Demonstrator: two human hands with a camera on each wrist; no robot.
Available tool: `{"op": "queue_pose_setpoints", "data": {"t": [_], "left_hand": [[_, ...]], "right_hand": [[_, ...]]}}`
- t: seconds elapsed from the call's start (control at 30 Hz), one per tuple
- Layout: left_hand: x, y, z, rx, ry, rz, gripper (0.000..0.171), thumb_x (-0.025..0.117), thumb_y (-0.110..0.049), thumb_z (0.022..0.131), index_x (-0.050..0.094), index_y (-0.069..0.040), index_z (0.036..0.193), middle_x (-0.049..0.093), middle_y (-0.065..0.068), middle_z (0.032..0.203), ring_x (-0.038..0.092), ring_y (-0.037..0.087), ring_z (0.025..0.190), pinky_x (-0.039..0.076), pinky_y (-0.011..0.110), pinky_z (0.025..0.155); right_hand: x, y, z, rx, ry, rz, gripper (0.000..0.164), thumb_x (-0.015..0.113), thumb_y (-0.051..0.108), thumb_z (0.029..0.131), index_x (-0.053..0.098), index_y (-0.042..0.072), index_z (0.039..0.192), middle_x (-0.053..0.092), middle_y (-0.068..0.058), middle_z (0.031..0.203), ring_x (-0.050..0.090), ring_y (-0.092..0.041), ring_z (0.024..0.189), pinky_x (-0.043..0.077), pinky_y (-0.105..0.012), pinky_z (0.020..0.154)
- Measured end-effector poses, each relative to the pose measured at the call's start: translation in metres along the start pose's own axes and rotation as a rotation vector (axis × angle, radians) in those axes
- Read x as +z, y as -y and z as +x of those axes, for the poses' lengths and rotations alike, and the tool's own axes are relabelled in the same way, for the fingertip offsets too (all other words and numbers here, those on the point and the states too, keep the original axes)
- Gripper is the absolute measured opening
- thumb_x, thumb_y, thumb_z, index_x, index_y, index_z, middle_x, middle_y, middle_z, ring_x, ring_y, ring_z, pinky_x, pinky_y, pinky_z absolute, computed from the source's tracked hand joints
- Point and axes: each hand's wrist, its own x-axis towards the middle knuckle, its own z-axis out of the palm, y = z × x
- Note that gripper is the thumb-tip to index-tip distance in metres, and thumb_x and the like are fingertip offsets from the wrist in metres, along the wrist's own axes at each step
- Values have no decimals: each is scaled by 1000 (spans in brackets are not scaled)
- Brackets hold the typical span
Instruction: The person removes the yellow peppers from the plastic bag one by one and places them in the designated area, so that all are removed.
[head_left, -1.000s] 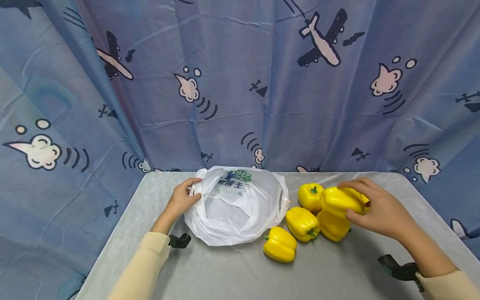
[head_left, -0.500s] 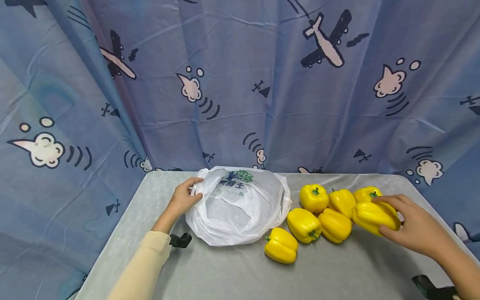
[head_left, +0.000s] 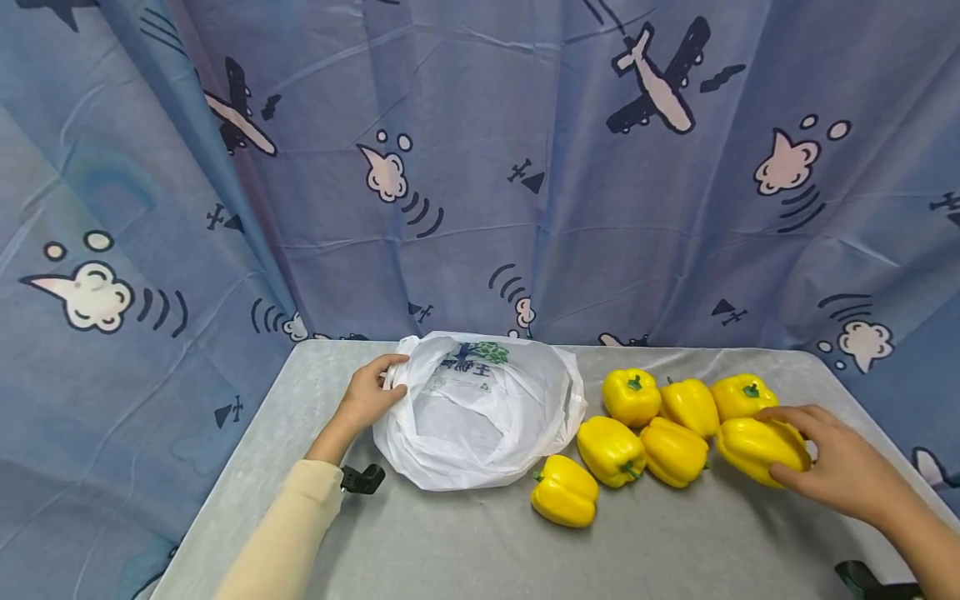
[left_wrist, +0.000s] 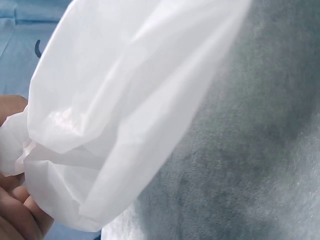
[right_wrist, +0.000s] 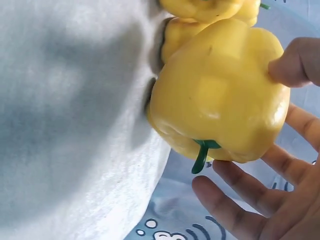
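My left hand [head_left: 370, 392] pinches the left rim of a white plastic bag [head_left: 457, 475], whose wide mouth faces up; in the left wrist view the gathered film [left_wrist: 100, 120] runs between the fingers. At the right, my right hand [head_left: 847, 458] holds a yellow bell pepper [head_left: 759, 450] between thumb and fingers, beside the end of a group of peppers. Its green stem [right_wrist: 201, 155] shows in the right wrist view. Whether this pepper touches the table cannot be told.
Several yellow bell peppers [head_left: 674, 452] lie grouped right of the bag, and one pepper [head_left: 565, 492] sits nearest the front. The grey cloth-covered table [head_left: 450, 542] ends at a blue patterned curtain [head_left: 450, 208] behind.
My right hand has carried the pepper from above the group rightward and down to the group's right end. The left hand keeps its hold on the bag's rim.
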Motion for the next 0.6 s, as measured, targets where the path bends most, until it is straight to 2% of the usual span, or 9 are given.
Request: {"op": "queue_pose_setpoints", "data": {"t": [0.23,0.6], "left_hand": [[2,0,-1,-10,7,-11,47,66,-5,82,59,-10,129,58,19,124,60,20,78,48,25,66],[3,-1,-3,-29,7,2,47,67,-6,83,59,-13,129,58,18,125,59,19,77,48,26,64]], "right_hand": [[7,-11,3,15,82,40,66,83,29,67,57,4,123,52,-34,120,52,-55,102,44,-67,76],[20,-14,4,11,87,70,65,83,26,66,58,4,122,56,-31,118,54,-52,102,45,-65,77]]}}
